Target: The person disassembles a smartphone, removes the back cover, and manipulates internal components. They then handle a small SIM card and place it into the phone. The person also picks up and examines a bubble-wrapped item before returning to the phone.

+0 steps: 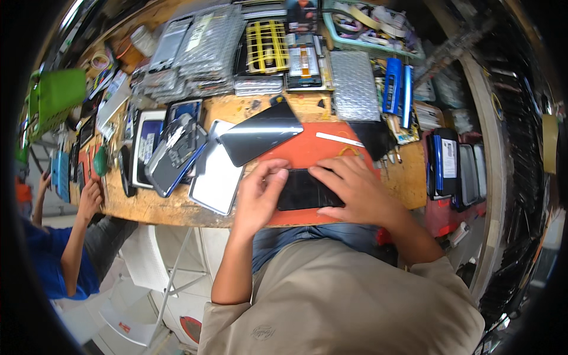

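Observation:
A dark, glossy phone-like slab [306,193] lies on the red mat [331,136] close to the table's front edge. My left hand [260,188] grips its left end, thumb and fingers closed near the upper left corner. Across its right end my right hand [350,188] is bent, with fingers at the far edge and the thumb at the near right corner. The slab's right end is hidden under that hand. Beyond my hands a larger black glass panel [261,133] rests partly over a white-faced tablet panel [216,171]. A white strip [339,139] lies on the mat.
Opened phones and frames [174,154] are heaped at left. Stacked bubble-wrapped parts [207,44] and a bin of cables [376,26] line the back. Blue boxes [393,86] stand at right. A co-worker's hand [90,198] is at the table's left end.

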Available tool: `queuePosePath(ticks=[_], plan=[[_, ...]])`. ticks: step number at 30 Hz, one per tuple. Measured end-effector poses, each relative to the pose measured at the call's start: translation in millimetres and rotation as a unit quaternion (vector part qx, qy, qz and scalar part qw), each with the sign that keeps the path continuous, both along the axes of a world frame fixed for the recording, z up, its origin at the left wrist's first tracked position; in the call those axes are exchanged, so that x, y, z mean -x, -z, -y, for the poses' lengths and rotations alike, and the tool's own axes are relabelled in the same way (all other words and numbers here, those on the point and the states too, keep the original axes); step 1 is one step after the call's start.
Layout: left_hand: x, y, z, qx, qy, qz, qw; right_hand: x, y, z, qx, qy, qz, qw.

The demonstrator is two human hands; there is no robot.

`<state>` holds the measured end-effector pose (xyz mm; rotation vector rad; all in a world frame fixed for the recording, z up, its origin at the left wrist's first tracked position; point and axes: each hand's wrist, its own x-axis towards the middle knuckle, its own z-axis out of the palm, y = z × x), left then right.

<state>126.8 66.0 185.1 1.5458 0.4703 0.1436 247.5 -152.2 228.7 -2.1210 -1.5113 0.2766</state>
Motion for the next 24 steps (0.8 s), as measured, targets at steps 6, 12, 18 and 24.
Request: queuePosePath(ticks=[6, 12, 18, 24], plan=[[4.4, 0.7, 2.6, -0.077, 0.032, 0.018, 0.996, -16.3, -13.3, 22.8, 0.043, 0.016, 0.065, 0.997], [5.6, -3.7, 4.3, -0.120, 0.026, 0.032, 0.992, -28.2, -19.4, 59.7, 0.082, 0.086, 0.121, 0.985], [6.5, -0.4, 7.6, -0.126, 0.004, 0.045, 0.991, -14.9, -36.8, 52.5, 0.070, 0.083, 0.116, 0.987], [14.9, 9.5, 16.8, -0.057, -0.028, 0.088, 0.994, -4.9, -14.5, 4.5, 0.035, -0.054, 0.049, 0.997]])
